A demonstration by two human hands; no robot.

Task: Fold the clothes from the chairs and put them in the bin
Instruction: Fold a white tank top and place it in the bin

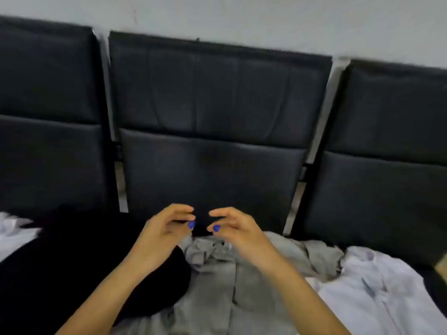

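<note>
Head view over a row of three black padded chairs set against a pale wall. Clothes lie across the near part of the seats: a black garment at the left, a crumpled grey garment in the middle, a pale lilac shirt at the right, and a scrap of white cloth at the far left edge. Both bare forearms reach in from the near edge. The left hand and right hand hover side by side above the far end of the grey garment, thumbs facing, apart from each other. The fingers of each hand are loosely curled and hold nothing; the thumbnails are painted blue. Neither hand touches the cloth, as far as the blurred frame shows. The left wrist crosses over the black garment, the right forearm over the grey one.
</note>
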